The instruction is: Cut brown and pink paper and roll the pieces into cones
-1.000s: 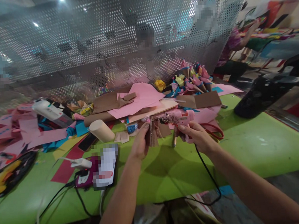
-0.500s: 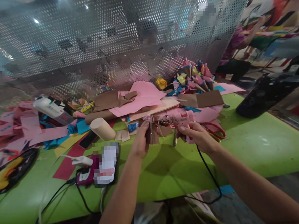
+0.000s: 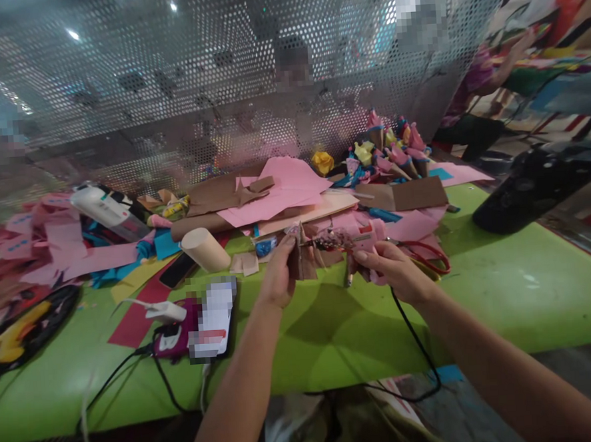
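Observation:
My left hand (image 3: 279,276) is closed on a small folded piece of brown paper (image 3: 305,264), held just above the green table (image 3: 328,346). In my right hand (image 3: 396,266) is a pink hot glue gun (image 3: 372,232), its body lying sideways and its nozzle end pointing left. The nozzle comes close to the brown paper; whether they touch I cannot tell. A black cord (image 3: 412,320) hangs from the glue gun and curves down past the table's front edge. The fingertips of my left hand are partly hidden by the paper.
Pink paper sheets (image 3: 283,188) and brown paper pile up behind my hands. Small paper cones (image 3: 401,151) stand at the back right, near a black bottle (image 3: 518,191). To the left are a cardboard tube (image 3: 206,250), a phone (image 3: 214,319) and a power strip (image 3: 175,332).
The view has shifted slightly. The brown paper in my left hand has turned a little, with its folded top edge now raised. My right hand keeps the glue gun in nearly the same place.

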{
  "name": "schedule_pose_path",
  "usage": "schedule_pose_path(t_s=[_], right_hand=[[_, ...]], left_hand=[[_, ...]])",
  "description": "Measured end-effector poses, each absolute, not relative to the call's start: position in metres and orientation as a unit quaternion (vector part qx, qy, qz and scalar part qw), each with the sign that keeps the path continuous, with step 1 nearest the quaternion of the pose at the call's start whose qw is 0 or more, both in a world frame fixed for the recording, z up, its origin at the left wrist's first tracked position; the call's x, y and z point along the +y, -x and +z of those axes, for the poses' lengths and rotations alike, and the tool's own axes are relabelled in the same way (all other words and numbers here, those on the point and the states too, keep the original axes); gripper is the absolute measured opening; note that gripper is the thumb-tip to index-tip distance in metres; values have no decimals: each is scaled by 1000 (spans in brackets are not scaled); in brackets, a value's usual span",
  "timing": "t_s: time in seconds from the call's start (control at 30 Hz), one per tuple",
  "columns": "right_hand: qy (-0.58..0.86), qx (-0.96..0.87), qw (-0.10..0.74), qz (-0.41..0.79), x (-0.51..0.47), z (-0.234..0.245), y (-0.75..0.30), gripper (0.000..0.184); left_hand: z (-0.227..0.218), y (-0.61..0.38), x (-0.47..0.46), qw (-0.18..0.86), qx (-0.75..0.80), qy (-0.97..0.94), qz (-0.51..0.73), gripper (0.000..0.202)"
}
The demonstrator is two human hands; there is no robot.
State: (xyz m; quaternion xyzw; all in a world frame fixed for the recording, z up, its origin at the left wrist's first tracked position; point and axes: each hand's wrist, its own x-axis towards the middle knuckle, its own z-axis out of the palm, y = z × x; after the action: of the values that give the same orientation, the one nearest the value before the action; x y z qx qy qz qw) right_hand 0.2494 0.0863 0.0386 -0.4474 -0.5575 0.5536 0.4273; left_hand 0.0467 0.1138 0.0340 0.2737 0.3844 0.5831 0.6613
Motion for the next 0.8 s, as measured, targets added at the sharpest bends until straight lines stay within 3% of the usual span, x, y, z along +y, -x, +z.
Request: schedule_pose_path(t_s=[0.8], right_hand=[[456,-587,369,558,83,37,-252,64]], left_hand=[[35,-43,116,646,377,-329,577,17]])
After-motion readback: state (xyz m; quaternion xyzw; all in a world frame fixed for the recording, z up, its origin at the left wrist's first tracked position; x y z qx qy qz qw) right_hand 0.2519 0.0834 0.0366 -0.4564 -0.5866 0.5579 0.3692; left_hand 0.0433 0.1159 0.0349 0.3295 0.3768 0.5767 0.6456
